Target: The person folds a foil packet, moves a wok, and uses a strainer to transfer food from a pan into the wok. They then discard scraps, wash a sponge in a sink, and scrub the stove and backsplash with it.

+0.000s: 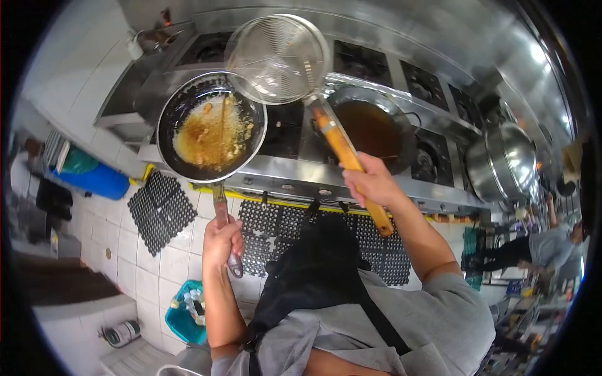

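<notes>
My left hand is wrapped round the handle of a black frying pan, which is held at the left front of the stove. In the pan lies a yellow and brown bubbling mixture with small pale bits. My right hand grips the long wooden handle of a round wire-mesh strainer. The strainer's bowl is raised above the stove, beyond the pan, and overlaps the pan's far right edge in view. To the right of it a dark wok with brown liquid rests on the stove.
Several burners line the metal stove. Large metal bowls stand at its right end. Black rubber mats cover part of the tiled floor. A teal bin and a blue barrel stand to the left. Another person is at the far right.
</notes>
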`<state>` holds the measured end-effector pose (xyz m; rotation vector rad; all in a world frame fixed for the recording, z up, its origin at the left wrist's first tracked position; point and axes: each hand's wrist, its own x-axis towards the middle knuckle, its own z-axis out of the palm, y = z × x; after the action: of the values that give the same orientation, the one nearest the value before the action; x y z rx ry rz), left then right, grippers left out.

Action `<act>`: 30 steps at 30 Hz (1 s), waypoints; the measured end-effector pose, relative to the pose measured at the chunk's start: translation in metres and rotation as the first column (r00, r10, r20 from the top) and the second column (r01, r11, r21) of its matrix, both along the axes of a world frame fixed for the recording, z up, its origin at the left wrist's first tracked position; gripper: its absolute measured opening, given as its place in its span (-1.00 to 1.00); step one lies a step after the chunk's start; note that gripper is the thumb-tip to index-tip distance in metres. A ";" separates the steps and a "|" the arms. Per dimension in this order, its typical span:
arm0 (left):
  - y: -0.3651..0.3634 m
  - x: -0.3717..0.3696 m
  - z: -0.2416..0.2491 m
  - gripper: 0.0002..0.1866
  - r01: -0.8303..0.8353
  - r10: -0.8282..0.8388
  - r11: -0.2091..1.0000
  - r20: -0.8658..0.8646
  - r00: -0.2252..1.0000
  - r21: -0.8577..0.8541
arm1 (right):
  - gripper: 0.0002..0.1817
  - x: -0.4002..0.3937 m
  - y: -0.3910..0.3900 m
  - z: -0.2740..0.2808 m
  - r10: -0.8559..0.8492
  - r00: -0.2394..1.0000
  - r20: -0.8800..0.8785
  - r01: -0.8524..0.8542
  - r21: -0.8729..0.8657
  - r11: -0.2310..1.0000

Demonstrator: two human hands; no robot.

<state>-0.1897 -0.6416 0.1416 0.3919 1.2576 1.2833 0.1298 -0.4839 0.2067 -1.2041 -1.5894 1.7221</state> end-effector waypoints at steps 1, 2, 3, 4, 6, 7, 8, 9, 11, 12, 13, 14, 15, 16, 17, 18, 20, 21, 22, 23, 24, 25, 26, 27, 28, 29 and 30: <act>0.022 0.018 0.003 -0.80 0.020 -0.020 1.000 -0.010 1.000 -0.021 | -0.87 0.028 0.008 -0.004 -0.092 0.996 -0.010 0.092 -0.019 0.996; 0.040 0.033 0.005 -0.80 0.041 -0.041 0.999 -0.021 0.999 -0.026 | -0.87 0.054 0.013 -0.009 -0.180 0.983 -0.018 0.179 -0.036 0.983; 0.027 0.021 0.001 -0.81 0.075 -0.075 0.997 -0.012 0.997 -0.005 | -0.87 0.049 -0.012 -0.006 -0.190 0.982 -0.014 0.190 -0.008 0.982; 0.018 0.019 0.002 -0.81 0.111 -0.111 0.994 -0.009 0.994 0.010 | -0.87 0.057 -0.033 -0.002 -0.254 0.967 0.007 0.254 -0.005 0.967; 0.004 0.024 -0.003 -0.82 0.135 -0.134 0.989 -0.024 0.991 0.061 | -0.87 0.076 -0.064 -0.004 -0.303 0.953 0.018 0.303 0.021 0.953; -0.002 0.027 -0.007 -0.83 0.177 -0.171 0.982 -0.095 0.981 0.067 | -0.86 0.085 -0.080 -0.010 -0.313 0.950 0.023 0.313 -0.024 0.949; 0.003 0.033 -0.010 -0.84 0.219 -0.207 0.974 -0.166 0.964 0.056 | -0.86 0.096 -0.082 -0.017 -0.322 0.946 0.029 0.323 -0.083 0.943; 0.021 0.045 -0.010 -0.83 0.257 -0.241 0.964 -0.181 0.953 0.068 | -0.84 0.114 -0.071 -0.024 -0.296 0.954 0.040 0.298 -0.145 0.943; 0.115 0.134 -0.008 -0.83 0.277 -0.269 0.961 -0.269 0.925 -0.010 | -0.84 0.200 0.013 -0.042 -0.277 0.961 0.012 0.268 -0.303 0.915; 0.124 0.148 -0.010 -0.84 0.299 -0.289 0.954 -0.332 0.898 -0.020 | -0.83 0.211 0.016 -0.046 -0.265 0.964 0.004 0.246 -0.388 0.888; 0.132 0.163 -0.011 -0.85 0.312 -0.301 0.949 -0.393 0.869 -0.038 | -0.82 0.223 0.020 -0.053 -0.257 0.966 -0.021 0.222 -0.437 0.872; 0.138 0.180 -0.011 -0.85 0.316 -0.307 0.948 -0.399 0.864 -0.045 | -0.82 0.233 0.022 -0.056 -0.261 0.965 -0.028 0.222 -0.443 0.868; 0.144 0.195 -0.009 -0.86 0.310 -0.307 0.948 -0.450 0.839 -0.068 | -0.81 0.239 0.026 -0.056 -0.245 0.968 -0.061 0.186 -0.483 0.856; 0.152 0.209 -0.008 -0.86 0.301 -0.303 0.950 -0.500 0.811 -0.088 | -0.80 0.248 0.032 -0.055 -0.227 0.969 -0.095 0.147 -0.518 0.842; 0.159 0.219 -0.011 -0.86 0.308 -0.321 0.944 -0.530 0.785 -0.115 | -0.79 0.255 0.038 -0.058 -0.214 0.971 -0.110 0.121 -0.547 0.828; 0.163 0.227 -0.013 -0.86 0.305 -0.319 0.945 -0.532 0.785 -0.115 | -0.79 0.258 0.041 -0.058 -0.212 0.971 -0.113 0.118 -0.547 0.829; 0.168 0.243 -0.016 -0.84 0.280 -0.331 0.941 -0.694 0.640 -0.191 | -0.78 0.262 0.043 -0.058 -0.235 0.963 -0.131 0.120 -0.573 0.810; 0.170 0.251 -0.009 -0.79 0.279 -0.361 0.930 -0.728 0.583 -0.238 | -0.78 0.266 0.044 -0.059 -0.230 0.964 -0.132 0.115 -0.576 0.809; 0.171 0.253 -0.018 -0.79 0.274 -0.359 0.931 -0.729 0.583 -0.239 | -0.78 0.268 0.045 -0.059 -0.236 0.965 -0.116 0.127 -0.581 0.804; 0.173 0.251 -0.035 -0.81 0.271 -0.284 0.947 -0.841 0.461 -0.171 | -0.78 0.270 0.046 -0.059 -0.244 0.965 -0.101 0.141 -0.584 0.799; 0.173 0.253 -0.039 -0.82 0.280 -0.196 0.955 -0.925 0.325 -0.104 | -0.78 0.272 0.046 -0.060 -0.242 0.965 -0.105 0.137 -0.586 0.799; 0.171 0.253 -0.041 -0.82 0.278 -0.196 0.955 -0.926 0.321 -0.106 | -0.78 0.273 0.045 -0.061 -0.236 0.965 -0.116 0.126 -0.585 0.801; 0.171 0.257 -0.037 -0.80 0.272 -0.198 0.953 -0.956 0.217 -0.136 | -0.77 0.275 0.046 -0.062 -0.230 0.965 -0.129 0.114 -0.582 0.805; 0.172 0.261 -0.031 -0.78 0.264 -0.197 0.951 -0.974 0.109 -0.163 | -0.77 0.276 0.046 -0.063 -0.230 0.964 -0.136 0.111 -0.580 0.807; 0.172 0.264 -0.026 -0.78 0.264 -0.194 0.951 -0.975 0.104 -0.161 | -0.80 0.278 0.046 -0.063 -0.223 0.962 -0.154 0.093 -0.584 0.806; 0.171 0.268 -0.020 -0.76 0.246 -0.242 0.944 -0.968 0.062 -0.220 | -0.81 0.278 0.046 -0.063 -0.216 0.961 -0.173 0.076 -0.588 0.805; 0.172 0.273 -0.015 -0.74 0.226 -0.287 0.934 -0.958 0.021 -0.275 | -0.81 0.278 0.047 -0.063 -0.216 0.960 -0.179 0.073 -0.583 0.809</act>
<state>0.0829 -0.4697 0.1268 1.6499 2.2194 0.4563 0.4081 -0.4366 0.1439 -1.2755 -0.8222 2.2251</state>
